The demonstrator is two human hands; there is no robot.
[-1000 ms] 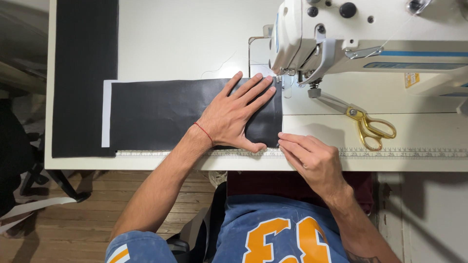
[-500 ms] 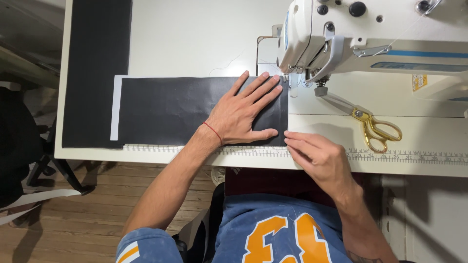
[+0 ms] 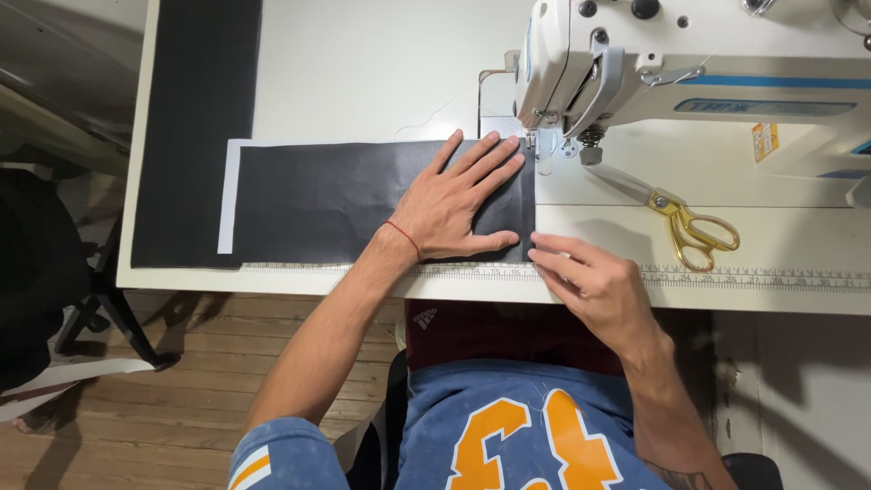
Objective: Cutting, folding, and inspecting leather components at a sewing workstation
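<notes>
Partly under left hand point(image 3: 454, 204), black fabric point(image 3: 318, 200).

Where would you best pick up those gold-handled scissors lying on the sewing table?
Probably by the looped handles of the gold-handled scissors, coming from the right: the loops point right and stand open, while the grey blades aim left toward the white sewing machine.

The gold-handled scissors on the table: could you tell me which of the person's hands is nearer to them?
Right. The right hand rests at the table's front edge, left of the scissors and not touching them. The left hand lies flat on the black fabric, farther left.
</notes>
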